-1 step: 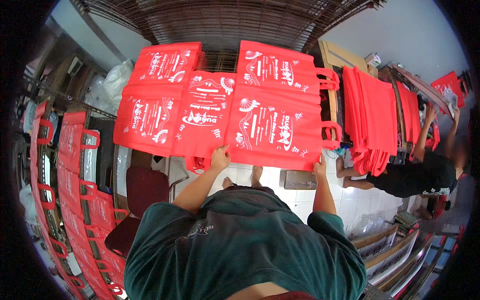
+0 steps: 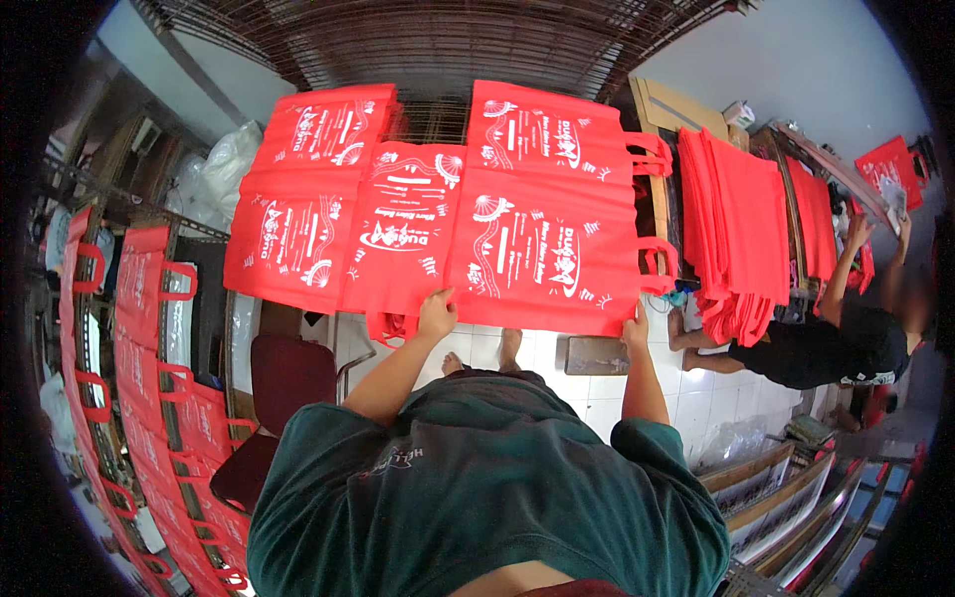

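Pinching red bag (image 2: 542,249): left grip (image 2: 438,315), right grip (image 2: 635,326)

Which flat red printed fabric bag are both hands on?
The near right red printed fabric bag, handles pointing right: left hand and right hand hold its near edge; no other has both.

Matt red cloth bags (image 2: 549,261) bear flat white print (image 2: 565,265) — amid rough brown metal wire racking (image 2: 448,45), crinkled, glossy plastic sheeting (image 2: 231,167), wood-edged frames (image 2: 761,473), shiny white floor tiles (image 2: 600,410) and a soft-looking, dull green cloth shirt (image 2: 497,468).
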`<action>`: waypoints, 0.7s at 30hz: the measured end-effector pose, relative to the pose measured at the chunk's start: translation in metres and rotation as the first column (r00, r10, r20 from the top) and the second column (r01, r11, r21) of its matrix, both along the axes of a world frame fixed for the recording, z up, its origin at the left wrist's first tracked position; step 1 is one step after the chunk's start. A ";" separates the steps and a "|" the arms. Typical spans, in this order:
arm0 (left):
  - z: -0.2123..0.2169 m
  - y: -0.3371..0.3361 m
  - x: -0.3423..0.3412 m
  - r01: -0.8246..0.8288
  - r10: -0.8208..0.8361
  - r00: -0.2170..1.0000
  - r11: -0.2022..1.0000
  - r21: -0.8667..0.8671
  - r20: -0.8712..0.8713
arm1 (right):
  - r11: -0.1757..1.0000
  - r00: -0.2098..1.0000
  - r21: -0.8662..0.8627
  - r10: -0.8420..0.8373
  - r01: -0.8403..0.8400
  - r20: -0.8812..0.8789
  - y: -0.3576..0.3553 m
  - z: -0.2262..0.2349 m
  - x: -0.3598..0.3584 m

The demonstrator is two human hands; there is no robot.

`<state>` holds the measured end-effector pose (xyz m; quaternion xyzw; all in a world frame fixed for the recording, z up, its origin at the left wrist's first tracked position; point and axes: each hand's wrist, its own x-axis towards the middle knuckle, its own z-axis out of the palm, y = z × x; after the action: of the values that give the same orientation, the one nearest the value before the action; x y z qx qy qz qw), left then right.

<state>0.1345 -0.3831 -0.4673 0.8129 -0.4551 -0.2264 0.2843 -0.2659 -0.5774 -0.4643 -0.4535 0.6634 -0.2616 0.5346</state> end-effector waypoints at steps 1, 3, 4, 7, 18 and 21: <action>0.002 -0.002 0.001 0.013 -0.013 1.000 1.000 0.001 0.008 | 0.999 0.999 -0.004 -0.044 0.044 0.006 -0.001 0.009 0.004; -0.005 -0.006 0.000 0.045 -0.045 0.999 0.999 -0.016 0.013 | 0.989 0.999 -0.144 -0.039 0.036 -0.014 -0.016 -0.037 -0.015; -0.007 -0.015 0.004 0.059 -0.058 0.998 0.998 -0.037 0.023 | 0.980 0.999 -0.198 -0.031 0.022 -0.038 -0.025 -0.056 -0.022; -0.006 -0.012 0.003 0.045 -0.042 0.997 0.998 -0.051 0.065 | 0.984 0.982 -0.172 0.017 -0.049 -0.186 -0.034 -0.070 -0.028; -0.001 -0.017 0.001 0.092 -0.091 0.993 0.996 0.001 0.079 | 0.923 0.941 -0.197 -0.337 0.330 -0.003 -0.072 -0.048 -0.007; -0.007 -0.010 0.006 0.060 -0.062 0.995 0.998 0.028 0.073 | 0.876 0.877 -0.131 -0.432 0.464 0.210 -0.083 -0.002 0.025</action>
<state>0.1409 -0.3931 -0.4742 0.8100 -0.4868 -0.2107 0.2500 -0.2406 -0.6600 -0.4667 -0.3081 0.6753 -0.4752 0.4725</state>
